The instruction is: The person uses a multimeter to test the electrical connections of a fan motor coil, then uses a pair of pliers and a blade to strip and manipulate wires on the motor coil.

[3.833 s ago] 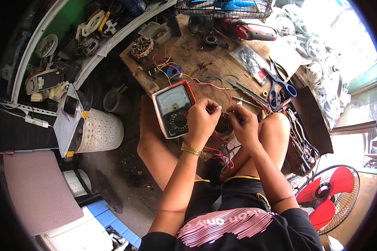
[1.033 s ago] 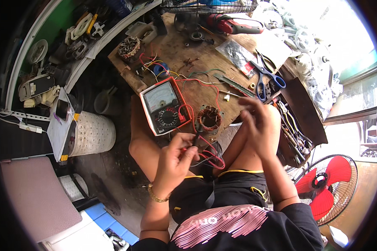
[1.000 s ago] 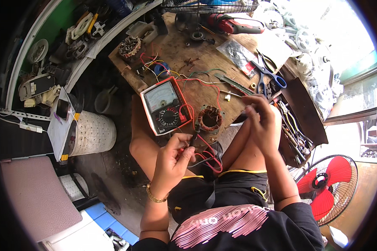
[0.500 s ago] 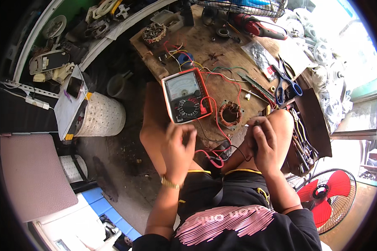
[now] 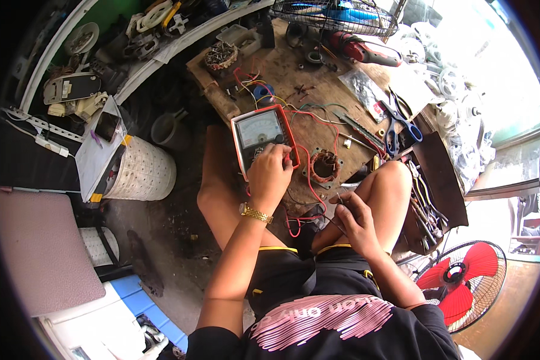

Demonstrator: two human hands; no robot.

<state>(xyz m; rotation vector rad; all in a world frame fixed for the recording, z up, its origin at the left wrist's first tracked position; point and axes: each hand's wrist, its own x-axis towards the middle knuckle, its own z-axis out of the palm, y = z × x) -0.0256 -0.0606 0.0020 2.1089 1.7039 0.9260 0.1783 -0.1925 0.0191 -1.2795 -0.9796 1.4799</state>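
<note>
My left hand [image 5: 271, 174], with a gold watch on its wrist, reaches onto the lower face of an orange-edged analog multimeter [image 5: 259, 129]. Its fingers curl over the dial beside the red plug [image 5: 288, 162], and the exact grip is hidden. My right hand [image 5: 357, 222] is closed above my thigh on a thin dark test probe; a fine tip [image 5: 340, 197] shows past the fingers. Between the hands, a motor stator [image 5: 325, 167] with copper windings lies near the bench edge. The red test lead [image 5: 306, 180] loops down from the meter.
On the wooden bench [image 5: 318, 78] lie blue-handled scissors [image 5: 396, 127], a blue tape roll [image 5: 263, 92], loose wires and a red power tool [image 5: 363, 49]. A tool box [image 5: 423, 207] stands by my right knee. A red-bladed fan [image 5: 459, 276] is at lower right, a white bucket [image 5: 147, 168] at left.
My left hand has moved up and forward from below the multimeter onto its dial area. My right hand has shifted slightly left and nearer to me, with the probe tip now showing.
</note>
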